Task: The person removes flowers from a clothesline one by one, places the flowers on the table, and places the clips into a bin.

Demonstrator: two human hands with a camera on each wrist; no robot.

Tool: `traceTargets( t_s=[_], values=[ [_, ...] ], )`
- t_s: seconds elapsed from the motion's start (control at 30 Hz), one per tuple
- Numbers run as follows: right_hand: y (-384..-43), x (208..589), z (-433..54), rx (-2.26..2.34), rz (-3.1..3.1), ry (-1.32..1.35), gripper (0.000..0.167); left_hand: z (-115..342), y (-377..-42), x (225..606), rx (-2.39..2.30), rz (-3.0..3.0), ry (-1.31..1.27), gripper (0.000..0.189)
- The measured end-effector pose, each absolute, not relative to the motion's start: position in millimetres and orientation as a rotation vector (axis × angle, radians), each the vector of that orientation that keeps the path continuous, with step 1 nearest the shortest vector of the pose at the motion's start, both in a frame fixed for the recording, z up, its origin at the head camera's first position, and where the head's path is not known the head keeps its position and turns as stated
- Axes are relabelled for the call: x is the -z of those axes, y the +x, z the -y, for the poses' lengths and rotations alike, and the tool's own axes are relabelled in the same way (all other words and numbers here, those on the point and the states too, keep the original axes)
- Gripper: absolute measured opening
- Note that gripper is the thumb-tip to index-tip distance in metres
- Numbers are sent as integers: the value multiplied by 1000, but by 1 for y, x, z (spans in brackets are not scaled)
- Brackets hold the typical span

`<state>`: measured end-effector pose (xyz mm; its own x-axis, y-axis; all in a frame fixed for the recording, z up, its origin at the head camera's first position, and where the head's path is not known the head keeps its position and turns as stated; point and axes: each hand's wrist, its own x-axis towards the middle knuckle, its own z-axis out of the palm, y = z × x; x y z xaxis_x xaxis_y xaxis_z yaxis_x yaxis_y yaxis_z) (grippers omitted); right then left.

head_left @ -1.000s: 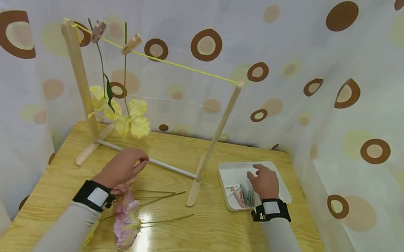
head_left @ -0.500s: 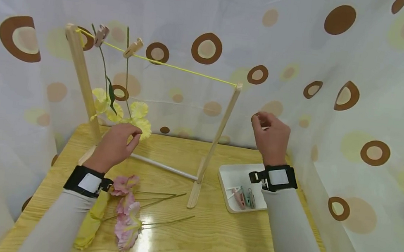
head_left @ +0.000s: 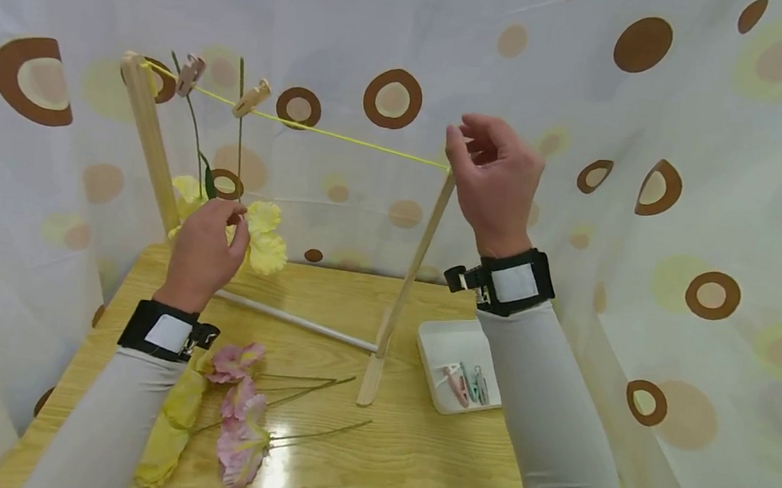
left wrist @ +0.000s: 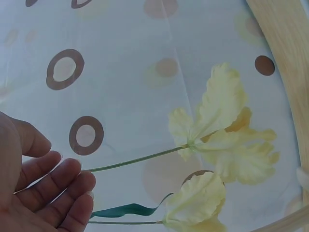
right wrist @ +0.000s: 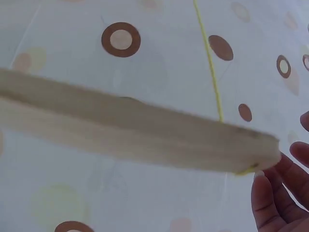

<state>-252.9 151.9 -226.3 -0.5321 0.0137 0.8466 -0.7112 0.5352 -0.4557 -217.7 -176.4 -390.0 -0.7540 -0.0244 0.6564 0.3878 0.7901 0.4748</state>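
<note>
In the head view my left hand (head_left: 205,251) hovers in front of two yellow flowers (head_left: 264,242) that hang by their stems from a yellow string (head_left: 345,139). Its fingers are loosely curved, and the left wrist view shows nothing in them. A mauve clothespin (head_left: 190,76) and a tan clothespin (head_left: 251,98) fix the stems to the string. My right hand (head_left: 496,179) is raised by the top of the right wooden post (head_left: 417,267). In the right wrist view its fingers (right wrist: 265,198) are spread loosely near the post's end (right wrist: 263,150), with no clothespin visible between them.
A white tray (head_left: 431,353) with several clothespins (head_left: 465,385) stands at the right, partly behind my right forearm. Pink flowers (head_left: 241,444) and yellow flowers (head_left: 165,444) lie on the table at front left. The frame's left post (head_left: 149,144) and bottom rod (head_left: 302,322) stand beyond them.
My right hand has risen out of the tray and moved up and left to the right post's top. My left hand has lifted from above the pink flowers toward the hanging yellow ones.
</note>
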Motion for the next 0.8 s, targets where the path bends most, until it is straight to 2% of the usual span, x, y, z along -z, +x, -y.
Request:
traceTargets(
  t_s=[0.27, 0.5, 0.67, 0.8],
  values=[
    [-257, 205, -84, -953, 1958, 790, 25, 182, -230, 370, 869, 2294, -74, 33],
    [-269, 209, -15, -813, 2210, 819, 31, 184, -243, 348, 909, 2323, 41, 47],
    [-277, 212, 23, -721, 2368, 829, 37, 186, -249, 345, 921, 2362, 96, 49],
    [-279, 212, 43, -674, 2443, 814, 44, 186, -252, 348, 865, 2397, 84, 42]
  ],
)
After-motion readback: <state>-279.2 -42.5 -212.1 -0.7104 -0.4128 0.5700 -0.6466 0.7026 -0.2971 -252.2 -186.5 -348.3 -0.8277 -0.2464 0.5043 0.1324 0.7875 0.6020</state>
